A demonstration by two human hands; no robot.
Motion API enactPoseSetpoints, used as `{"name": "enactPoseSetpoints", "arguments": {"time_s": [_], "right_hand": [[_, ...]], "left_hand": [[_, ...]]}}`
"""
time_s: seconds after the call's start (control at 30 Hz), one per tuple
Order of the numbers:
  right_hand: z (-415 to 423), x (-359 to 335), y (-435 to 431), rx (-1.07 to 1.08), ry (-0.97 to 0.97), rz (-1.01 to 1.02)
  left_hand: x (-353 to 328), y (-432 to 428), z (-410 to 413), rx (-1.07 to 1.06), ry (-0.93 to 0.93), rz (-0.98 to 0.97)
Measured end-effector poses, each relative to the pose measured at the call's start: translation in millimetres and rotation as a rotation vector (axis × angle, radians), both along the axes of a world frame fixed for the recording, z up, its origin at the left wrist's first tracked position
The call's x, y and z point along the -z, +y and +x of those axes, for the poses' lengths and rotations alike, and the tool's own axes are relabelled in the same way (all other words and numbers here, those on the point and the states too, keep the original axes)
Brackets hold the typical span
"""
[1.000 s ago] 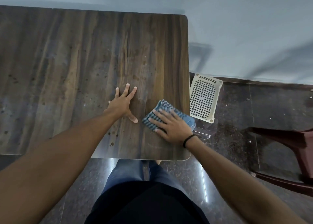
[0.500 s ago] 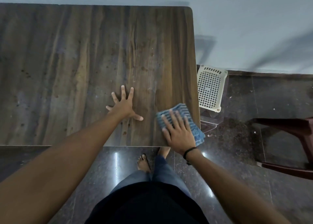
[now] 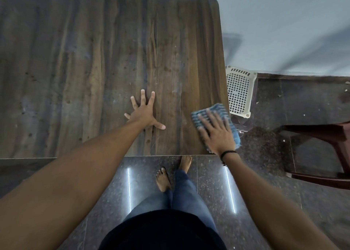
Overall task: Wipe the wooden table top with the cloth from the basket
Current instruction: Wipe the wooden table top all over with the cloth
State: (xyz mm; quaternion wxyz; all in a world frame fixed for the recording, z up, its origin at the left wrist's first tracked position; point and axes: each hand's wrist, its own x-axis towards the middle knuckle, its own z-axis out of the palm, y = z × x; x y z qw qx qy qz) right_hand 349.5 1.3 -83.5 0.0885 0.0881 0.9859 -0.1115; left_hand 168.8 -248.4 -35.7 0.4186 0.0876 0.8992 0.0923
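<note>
A dark wooden table top (image 3: 94,60) with small spots and smears fills the upper left. My right hand (image 3: 216,131) lies flat, fingers spread, pressing a blue striped cloth (image 3: 217,108) onto the table's near right corner; part of the cloth hangs over the right edge. My left hand (image 3: 144,113) rests flat on the wood with fingers apart, a hand's width left of the cloth. A white perforated plastic basket (image 3: 239,91) stands on the floor just right of the table.
A dark red chair (image 3: 322,155) stands on the polished dark floor at the right. My bare feet (image 3: 163,179) and blue-trousered legs are below the table's near edge. A pale wall runs behind the table and basket.
My right hand has slid the cloth rightward and toward me, from mid-table near the left hand to the near right corner. The left hand stayed planted. The view shifted back from the table.
</note>
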Motion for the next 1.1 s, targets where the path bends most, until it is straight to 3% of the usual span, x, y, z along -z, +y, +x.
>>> {"name": "enactPoseSetpoints", "arguments": {"time_s": [0.07,0.1,0.2,0.23,0.27,0.37,0.4,0.43,0.53,0.57,0.6,0.7,0.73,0.77,0.87,0.9,1.0,1.03,1.1], "right_hand": [[-2.9,6.2,-24.6,0.294,0.017,0.007],[0.9,9.2,-39.4,0.236,0.018,0.034],[18.8,8.4,-26.6,-0.364,0.018,0.056],[16.7,6.4,-12.5,-0.424,0.029,0.065],[12.0,6.7,-5.6,-0.357,0.04,0.071],[-3.0,5.5,-42.0,0.266,0.037,0.013],[-3.9,7.3,-65.4,0.314,0.034,0.009],[0.2,9.3,-84.1,0.21,0.039,0.004],[7.9,8.6,-58.0,-0.398,0.031,-0.028],[2.2,7.1,-40.5,-0.436,0.018,-0.007],[-4.6,8.0,-28.6,-0.328,0.018,0.013],[-18.7,5.6,-39.8,0.374,0.001,0.005],[-18.9,5.2,-58.0,0.407,0.005,0.01],[-14.6,4.2,-73.6,0.301,0.01,0.005],[-1.4,-0.5,-53.0,-0.206,-0.005,-0.015],[-3.6,-1.3,-37.2,-0.182,-0.008,-0.003],[-10.7,0.7,-31.5,0.453,-0.012,-0.002],[-13.5,1.7,-49.2,0.577,-0.002,0.009],[-10.4,4.2,-87.3,0.444,-0.002,0.025]], "left_hand": [[0.0,-2.2,0.6,0.002,0.005,-0.003],[0.0,-2.4,0.9,0.007,0.005,-0.007],[-1.7,2.5,-0.3,0.018,-0.007,-0.011],[-1.5,3.9,-0.8,0.017,-0.005,-0.009],[-1.5,4.6,-1.6,0.012,-0.002,-0.009],[1.3,1.9,-1.9,0.002,0.001,-0.014],[2.6,0.6,-0.6,0.005,0.007,-0.011],[2.8,-0.1,0.0,0.009,0.01,-0.009],[2.0,1.0,0.7,0.015,0.016,0.003],[1.6,0.6,1.3,0.013,0.018,0.007],[0.6,0.1,1.4,0.01,0.013,0.009],[0.9,-0.4,1.6,0.013,0.007,0.02],[1.6,0.5,1.2,0.019,0.001,0.013],[2.0,1.9,0.0,0.021,-0.011,0.0],[1.3,5.0,-7.1,0.034,-0.056,-0.012],[0.4,3.3,-11.8,0.043,-0.049,-0.006],[-5.4,-14.8,-37.2,0.057,0.002,-0.047],[-5.9,-22.6,-46.8,0.055,0.006,-0.072],[-5.2,-33.4,-63.1,0.064,-0.012,-0.105]]}}
